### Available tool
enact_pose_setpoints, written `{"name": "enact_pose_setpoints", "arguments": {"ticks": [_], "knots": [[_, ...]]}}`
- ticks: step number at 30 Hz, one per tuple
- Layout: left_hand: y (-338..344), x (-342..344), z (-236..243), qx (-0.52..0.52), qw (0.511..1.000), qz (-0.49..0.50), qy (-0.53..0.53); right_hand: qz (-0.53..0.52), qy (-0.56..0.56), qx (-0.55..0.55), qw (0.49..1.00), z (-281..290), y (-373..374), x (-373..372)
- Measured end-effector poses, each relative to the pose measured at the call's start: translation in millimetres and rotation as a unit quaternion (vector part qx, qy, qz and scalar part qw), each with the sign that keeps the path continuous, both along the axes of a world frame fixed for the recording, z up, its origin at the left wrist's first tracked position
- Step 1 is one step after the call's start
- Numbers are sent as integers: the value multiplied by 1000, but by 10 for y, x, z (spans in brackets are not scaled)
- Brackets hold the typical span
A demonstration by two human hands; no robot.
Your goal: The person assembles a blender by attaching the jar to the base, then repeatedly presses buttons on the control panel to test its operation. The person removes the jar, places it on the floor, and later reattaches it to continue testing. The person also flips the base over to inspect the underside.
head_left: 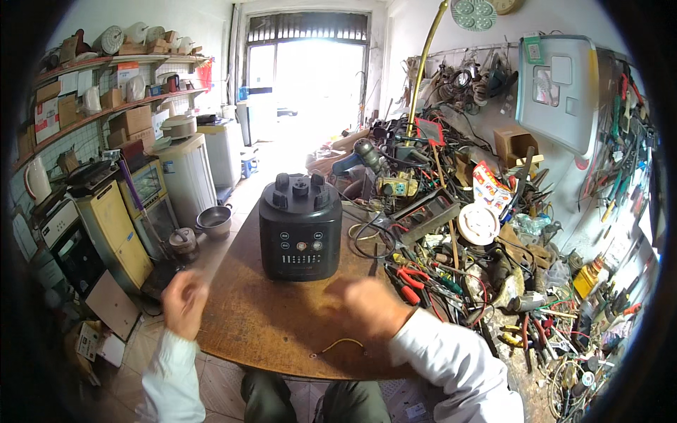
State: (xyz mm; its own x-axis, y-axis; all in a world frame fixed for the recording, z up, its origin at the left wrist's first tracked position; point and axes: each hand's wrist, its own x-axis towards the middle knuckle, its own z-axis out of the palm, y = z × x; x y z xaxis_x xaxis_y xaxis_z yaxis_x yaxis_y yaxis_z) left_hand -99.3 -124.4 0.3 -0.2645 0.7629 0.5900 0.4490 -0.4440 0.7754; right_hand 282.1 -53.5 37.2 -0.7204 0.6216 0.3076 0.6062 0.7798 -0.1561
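A black blender motor base (300,233) stands upright on the wooden table (247,310), its button panel facing me and its raised lugs on top. My left hand (185,304) is lifted at the table's left edge, apart from the base; its fingers look curled, but their tips are smeared. Nothing shows in it. My right hand (372,307) hovers over the table just right of the base's front, blurred by motion, so its fingers cannot be made out. Near the front edge, below that hand, lies a short yellow wire (341,343).
Tools and parts heap up along the right, including red-handled pliers (410,279), a white round lid (479,223) and a metal tray (423,218). A black cable (374,243) loops beside the base. Cabinets (113,225) and a pot (214,221) stand at the left.
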Motion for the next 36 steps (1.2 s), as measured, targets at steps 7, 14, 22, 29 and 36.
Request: {"name": "enact_pose_setpoints", "arguments": {"ticks": [7,14,22,29,36], "knots": [[1415,897,-59,-37,997,2,-67,-337,116,79,931,229,1686,1001],[1454,944,-227,-33,997,45,54,-417,110,108,895,6,2702,1056],[1368,984,-161,-61,996,60,26,-421,114,190,879,-173,3087,1014],[1423,1000,-133,-74,994,64,39,-419,86,214,878,-193,3288,1178],[1490,977,-229,-58,996,67,28,-436,67,187,878,-12,2878,1034]]}}
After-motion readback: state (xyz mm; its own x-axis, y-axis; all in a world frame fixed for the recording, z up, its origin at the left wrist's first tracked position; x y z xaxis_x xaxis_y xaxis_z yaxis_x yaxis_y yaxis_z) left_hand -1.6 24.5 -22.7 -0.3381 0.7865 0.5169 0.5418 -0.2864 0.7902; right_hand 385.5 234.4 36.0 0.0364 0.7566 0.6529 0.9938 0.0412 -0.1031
